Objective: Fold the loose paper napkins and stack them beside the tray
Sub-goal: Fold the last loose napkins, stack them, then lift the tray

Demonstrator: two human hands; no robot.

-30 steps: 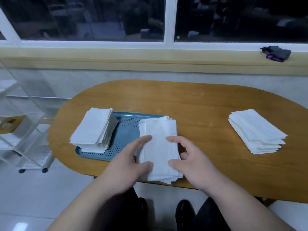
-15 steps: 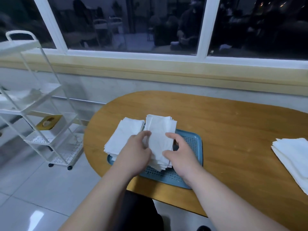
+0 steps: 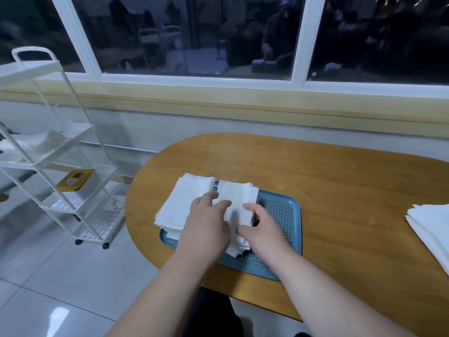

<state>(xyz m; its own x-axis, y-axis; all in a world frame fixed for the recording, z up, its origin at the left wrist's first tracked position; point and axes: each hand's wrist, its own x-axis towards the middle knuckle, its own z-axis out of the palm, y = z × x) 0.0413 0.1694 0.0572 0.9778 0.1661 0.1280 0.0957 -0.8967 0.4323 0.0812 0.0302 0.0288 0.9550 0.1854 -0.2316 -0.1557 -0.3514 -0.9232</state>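
I hold one napkin pile on the tray.
My left hand and right hand curl round its sides, squeezing so the edges line up. Another pile sits just beside it at 9 o'clock. I think my pile belongs on the table, beside the tray.

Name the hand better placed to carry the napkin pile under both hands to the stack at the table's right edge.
Probably right: the right hand grips the white paper napkin pile on the side facing that white stack; the left hand sits farther.
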